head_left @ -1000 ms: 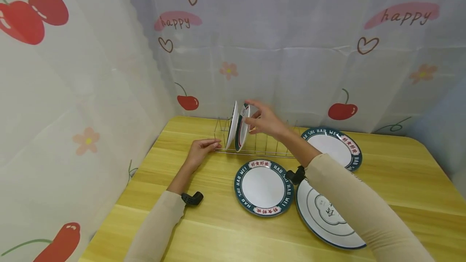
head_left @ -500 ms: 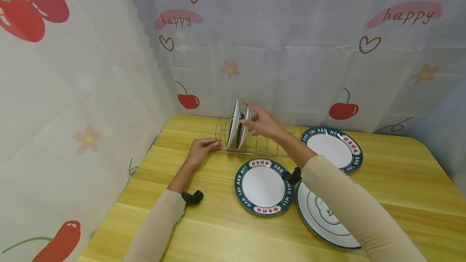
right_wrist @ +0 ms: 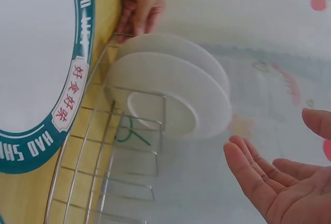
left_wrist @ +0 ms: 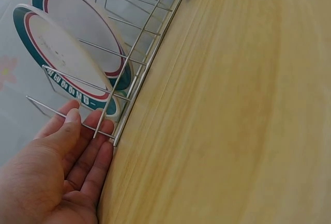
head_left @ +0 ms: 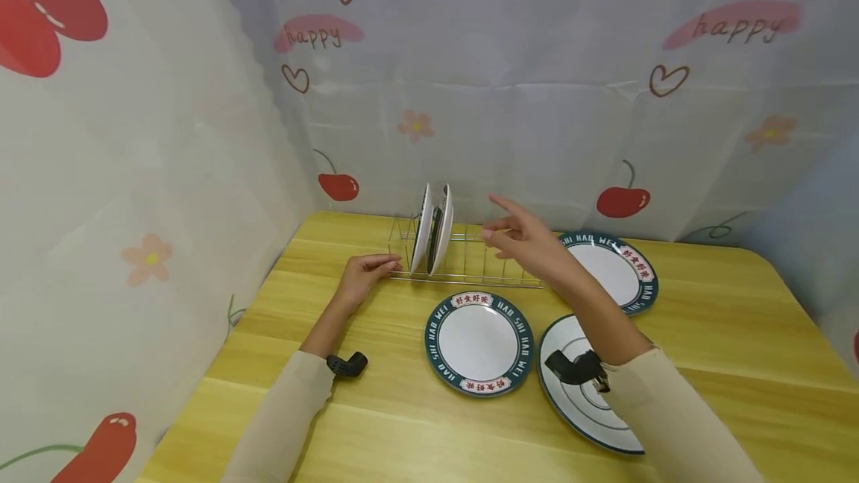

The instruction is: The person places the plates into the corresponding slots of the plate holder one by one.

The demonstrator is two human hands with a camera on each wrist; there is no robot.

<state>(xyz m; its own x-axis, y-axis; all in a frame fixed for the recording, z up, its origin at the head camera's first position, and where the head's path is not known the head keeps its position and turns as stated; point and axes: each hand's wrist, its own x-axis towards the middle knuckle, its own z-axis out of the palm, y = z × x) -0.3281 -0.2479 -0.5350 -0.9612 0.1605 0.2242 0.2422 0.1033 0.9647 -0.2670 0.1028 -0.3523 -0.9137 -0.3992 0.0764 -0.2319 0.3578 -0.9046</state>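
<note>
Left hand: bare; thumb and fingers gripping the left end of a silver wire dish rack. Care, as judged: firm, even hold, so the light frame does not slide when plates are touched.
Rack: set lengthwise along the back of a yellow wood-grain table; contents, two plates on edge toward its left end; wire dividers show farther right.
First racked plate: round, white, teal band and red inner ring on the face; face turned left, top leaning right.
Second racked plate: round, white, same teal and red banding; just right of the first, nearly parallel, white underside to the right; contact between the pair cannot be told. Care, as judged: lower edge seated between wires, lean checked, rims spaced.
Front flat plate: round, white, teal rim with white lettering and red characters; face up before the rack.
Right hand: bare, index finger extended, others partly bent; gripping nothing; raised above the rack's right part, apart from both racked plates. Care, as judged: fingertips clear of the plate tops.
Large flat plate: white, dark edge, concentric lines; partly hidden by a black wrist device and a beige sleeve.
Rear flat plate: white, round, teal lettered rim; near the rack's right end, partly behind the right arm.
</note>
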